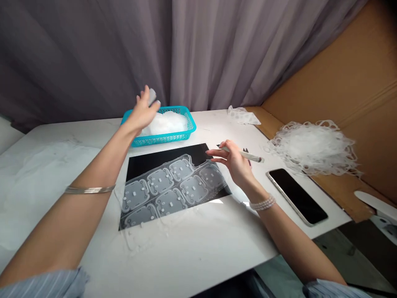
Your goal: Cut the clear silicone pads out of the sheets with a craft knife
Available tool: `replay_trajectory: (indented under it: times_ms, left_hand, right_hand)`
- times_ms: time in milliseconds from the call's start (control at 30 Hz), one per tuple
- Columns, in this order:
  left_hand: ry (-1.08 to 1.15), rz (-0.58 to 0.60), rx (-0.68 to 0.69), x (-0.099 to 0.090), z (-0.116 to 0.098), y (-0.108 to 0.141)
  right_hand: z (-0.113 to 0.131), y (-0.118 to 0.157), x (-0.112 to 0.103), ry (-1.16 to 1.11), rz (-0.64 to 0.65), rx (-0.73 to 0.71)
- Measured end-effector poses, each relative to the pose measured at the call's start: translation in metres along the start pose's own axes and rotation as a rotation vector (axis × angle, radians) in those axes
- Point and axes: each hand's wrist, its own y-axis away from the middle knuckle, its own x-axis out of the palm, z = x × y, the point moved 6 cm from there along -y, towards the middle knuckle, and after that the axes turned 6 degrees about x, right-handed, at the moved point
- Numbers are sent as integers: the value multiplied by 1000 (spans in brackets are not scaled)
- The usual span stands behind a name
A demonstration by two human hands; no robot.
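My left hand (144, 109) is raised over the near-left part of a turquoise basket (164, 138). A small, pale translucent piece (151, 97) sits between its thumb and fingers, slightly blurred. White translucent pieces (170, 122) are heaped inside the basket. My right hand (237, 163) grips a slim white pen-like tool (252, 157), which lies across the fingers with its dark end to the left. Just left of that hand, a clear moulded sheet (170, 200) with rounded-square sections rests on a black mat (145, 163) and overhangs its front edge.
A black-screened phone (297, 196) lies on the right of the white table (214, 244). Beyond it, a tangled heap of clear frames (313, 147) sits by the cardboard (350, 91). Clear film (37, 182) covers the left side. A perforated scrap (243, 116) lies at the back.
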Motion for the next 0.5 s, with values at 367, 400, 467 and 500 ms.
replay_trajectory:
  times_ms: [367,400,467,500]
  left_hand:
    - [-308,233,164,12,20,101]
    - [-243,265,161,12,18,115]
    - [-89,357,142,17,16,145]
    - [-15,403,132,22,15,159]
  right_hand:
    - [-19,3,29,665,323,-341]
    - [-20,-2,28,652,300,-331]
    - [-19,-17,23,618,221,-308]
    - [-17,-27,19,596,154,-292]
